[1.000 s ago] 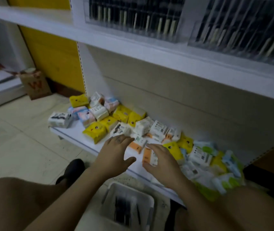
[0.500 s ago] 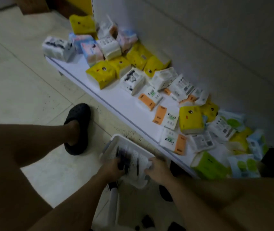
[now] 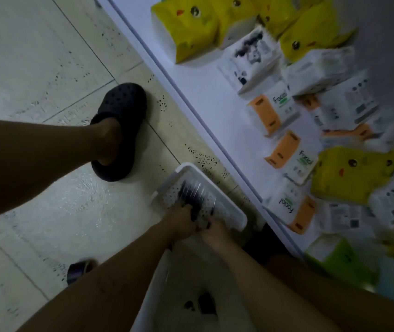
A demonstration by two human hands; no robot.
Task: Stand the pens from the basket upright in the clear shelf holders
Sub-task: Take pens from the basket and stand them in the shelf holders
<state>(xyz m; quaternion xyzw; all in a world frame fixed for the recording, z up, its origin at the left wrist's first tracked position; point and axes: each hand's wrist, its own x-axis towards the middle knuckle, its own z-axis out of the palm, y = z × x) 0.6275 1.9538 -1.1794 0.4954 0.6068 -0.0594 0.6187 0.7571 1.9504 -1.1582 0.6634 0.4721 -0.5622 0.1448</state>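
The white perforated basket [image 3: 183,167] is sitting low down, just beside the front edge of the white shelf [image 3: 205,97], and the dark pens [image 3: 191,190] are lying lengthwise along its bottom. Both hands are reaching into the near end of the basket. The left hand [image 3: 179,221] is curling its fingers round the near ends of several pens, grasping them while they are still lying in the basket. The right hand [image 3: 215,230] is meeting it at the same end with its fingertips among the pen ends; whether it is actually gripping any cannot be told, since that spot is dim and blurred.

A second ago both hands were spread, holding nothing, over the tissue packs [image 3: 284,154] at the shelf's front edge. Half a second ago they were only arriving at the basket's near rim. Since then they have sunk further in and closed together on the pens. The packs are lying scattered along the shelf just as before, yellow ones and orange-and-white ones. A foot in a black clog [image 3: 121,109] is standing on the tiled floor [image 3: 35,68], to the left of the basket, as it was half a second ago.
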